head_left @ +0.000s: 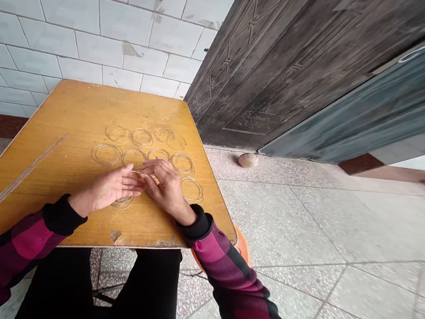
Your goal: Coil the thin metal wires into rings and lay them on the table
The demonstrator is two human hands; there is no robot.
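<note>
Near the middle of the wooden table, my left hand is held palm inward with its fingers stretched out and thumb raised. My right hand faces it, fingers bent and pinched together on a thin metal wire. A short stretch of that wire shows between the hands, by my left thumb tip; the rest is hidden. Under my left fingers lies a coiled wire ring, partly covered. Just right of my right hand is another wire ring.
Several wire rings lie in rows farther back on the table. A bundle of straight wires lies at the left. Beyond are a tiled wall and a dark carved door. An orange stool shows beneath the right edge.
</note>
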